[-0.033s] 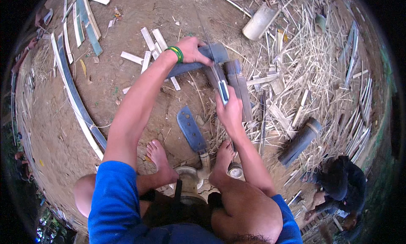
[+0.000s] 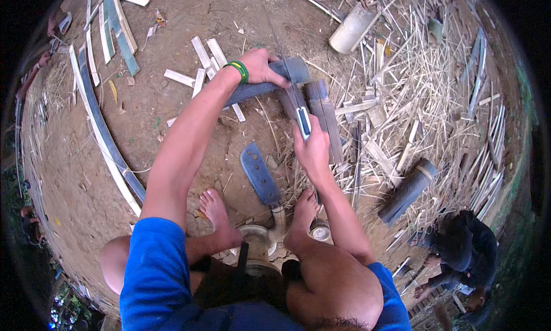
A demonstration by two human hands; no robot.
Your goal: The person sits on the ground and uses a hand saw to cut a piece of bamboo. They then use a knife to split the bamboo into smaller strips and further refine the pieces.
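On the ground, nearest of all, are two bare feet, the left foot and the right foot, set wide apart. Between them and a bit farther out lies a big knife with its handle toward the near edge of the ground. Past the knife, the right hand is closed tight around the handle of a saw. Its arm goes almost straight out, and the thin blade points away to the far edge. A little farther is the bamboo, lying left to right, so the blade goes across it close to its right end. The left hand is the nearer one to the bamboo: it grips it from above, with the thumb just beside the blade. That arm is stretched long and leans right. A short log lies just beside the saw, on its right; I can't tell if the bamboo rests on it. Flat sticks lie past the bamboo's left part, and a fat tube sits near the far edge.
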